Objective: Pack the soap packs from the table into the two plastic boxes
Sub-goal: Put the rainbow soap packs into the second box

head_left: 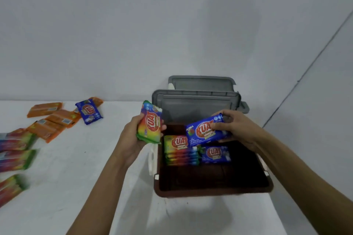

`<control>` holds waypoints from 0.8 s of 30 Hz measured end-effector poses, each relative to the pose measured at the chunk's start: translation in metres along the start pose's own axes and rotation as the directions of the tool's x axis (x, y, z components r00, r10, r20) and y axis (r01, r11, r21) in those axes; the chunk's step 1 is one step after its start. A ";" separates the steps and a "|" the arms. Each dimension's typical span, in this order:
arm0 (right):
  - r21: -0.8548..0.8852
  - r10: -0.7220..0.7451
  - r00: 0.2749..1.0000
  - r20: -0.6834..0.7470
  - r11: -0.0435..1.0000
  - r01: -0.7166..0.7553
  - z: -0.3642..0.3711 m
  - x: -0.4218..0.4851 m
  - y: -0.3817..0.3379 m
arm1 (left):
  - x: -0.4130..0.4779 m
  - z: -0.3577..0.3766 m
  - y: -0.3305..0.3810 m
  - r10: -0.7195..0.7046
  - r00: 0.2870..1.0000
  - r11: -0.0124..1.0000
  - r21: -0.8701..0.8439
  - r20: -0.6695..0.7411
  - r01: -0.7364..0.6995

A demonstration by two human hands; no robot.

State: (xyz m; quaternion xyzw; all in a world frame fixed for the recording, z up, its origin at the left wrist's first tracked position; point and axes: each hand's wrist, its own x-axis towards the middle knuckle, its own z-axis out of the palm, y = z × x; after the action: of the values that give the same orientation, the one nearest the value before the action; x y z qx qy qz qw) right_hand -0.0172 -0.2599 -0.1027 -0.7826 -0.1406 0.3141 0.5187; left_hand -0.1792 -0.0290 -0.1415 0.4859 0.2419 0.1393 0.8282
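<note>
gripping a rainbow soap pack (150,123) in our left hand (131,139) and a blue soap pack (205,130) in our right hand (238,129), we hold both above the far end of the open brown box (210,191) at 5 o'clock. inside it lie a rainbow stack (179,150) and another blue pack (214,155). loose packs (51,122) sit at 9 o'clock on the surface (80,177).

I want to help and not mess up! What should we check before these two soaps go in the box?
1. Lid off the box: ok.
2. Does the left hand grip the rainbow pack: ok.
3. Does the right hand grip the blue pack: ok.
4. Room beside the stacked packs: ok, front half bare.
5. Is the table cleared: not ok, orange packs wait.
6. Second box ready: cannot tell, only grey lids show.
</note>
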 end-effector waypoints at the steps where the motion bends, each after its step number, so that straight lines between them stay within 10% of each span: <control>1: -0.013 -0.001 1.000 -0.026 1.000 0.001 -0.007 -0.001 0.006 | 0.002 0.006 -0.002 0.001 1.000 1.000 0.006 0.005 -0.001; 18: -0.384 0.141 0.978 -0.155 0.904 -0.191 -0.003 0.038 0.074 | 0.008 0.038 -0.034 0.096 0.990 0.962 0.266 -0.107 -0.064; 24: -0.764 -0.027 0.976 -0.216 0.627 -0.152 0.003 0.035 0.080 | 0.009 0.037 -0.040 0.116 0.987 0.952 0.296 -0.111 -0.079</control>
State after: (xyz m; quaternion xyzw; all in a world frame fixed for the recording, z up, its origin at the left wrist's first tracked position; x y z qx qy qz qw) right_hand -0.0013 -0.2721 -0.1877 -0.9620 -0.1801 0.1574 0.1313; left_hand -0.1516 -0.0716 -0.1631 0.6037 0.2877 0.1738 0.7229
